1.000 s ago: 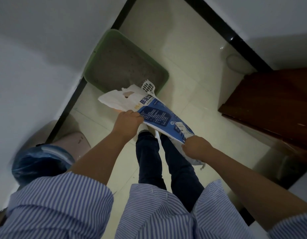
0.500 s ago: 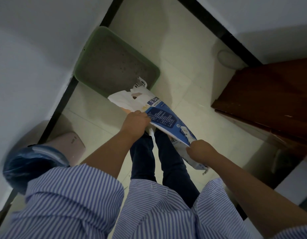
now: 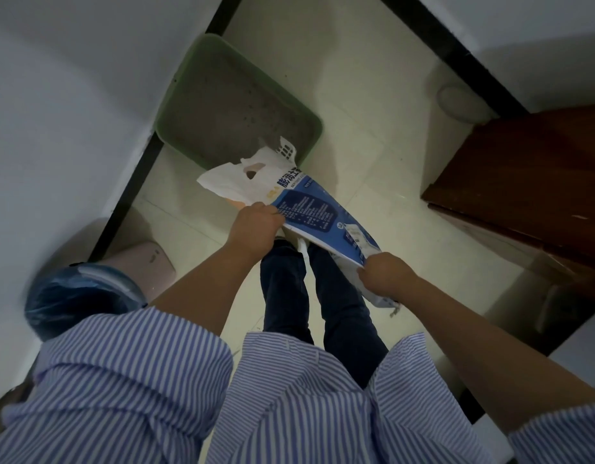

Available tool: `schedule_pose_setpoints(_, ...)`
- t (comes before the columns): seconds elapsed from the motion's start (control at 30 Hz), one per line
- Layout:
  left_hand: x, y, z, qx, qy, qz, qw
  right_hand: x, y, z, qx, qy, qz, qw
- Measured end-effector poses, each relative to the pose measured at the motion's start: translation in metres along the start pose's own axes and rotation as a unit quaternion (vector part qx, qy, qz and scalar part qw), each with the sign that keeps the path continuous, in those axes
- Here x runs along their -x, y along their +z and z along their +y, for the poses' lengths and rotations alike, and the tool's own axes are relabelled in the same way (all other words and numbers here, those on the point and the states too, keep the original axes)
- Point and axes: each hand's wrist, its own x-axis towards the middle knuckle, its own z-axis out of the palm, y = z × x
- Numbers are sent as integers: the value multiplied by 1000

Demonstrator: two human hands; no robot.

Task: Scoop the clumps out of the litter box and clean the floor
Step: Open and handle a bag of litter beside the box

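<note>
Now tilting the blue-and-white litter bag (image 3: 309, 209) over the near corner of the green litter box (image 3: 236, 105) — apparently topping up the grey litter, judging by the bag's open end aimed at the tray. Best done slowly: keep the mouth low and over the tray's inside, not its rim, so nothing spills onto the pale tiled floor (image 3: 373, 135) that needs cleaning anyway. Raise the rear end a little at a time; a sudden lift would likely dump too much.

Left hand (image 3: 256, 226) curled round the bag's near edge about halfway along, knuckles up, fingertips hidden beneath. Right hand (image 3: 383, 274) pinching the bag's lower rear corner, fingers closed on it. Bag stretched diagonally between the two, its white handled end reaching farthest forward, just short of the box.

White slotted scoop (image 3: 285, 149) poking out behind the bag's white end, at the tray's near corner — whether resting in the litter or on the rim, cannot tell. Well apart from both hands, beyond the bag. A bin lined with blue plastic (image 3: 78, 296) at the left, by the wall.
</note>
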Motion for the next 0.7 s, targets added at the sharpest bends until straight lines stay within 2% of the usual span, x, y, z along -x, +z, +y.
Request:
schedule_pose_setpoints(0.23,10,10,-21,26,-66,13,997,4,-8,-28,54,-20,-19,998)
schedule_pose_setpoints(0.3,12,15,-29,22,-107,-26,994,7,-10,-37,67,-27,-23,997)
schedule_pose_setpoints(0.37,14,17,-35,21,-118,-29,992,8,-11,-44,74,-23,-27,997)
schedule_pose_setpoints(0.7,17,5,-67,64,-166,17,984,0,-30,-87,82,-42,-53,994)
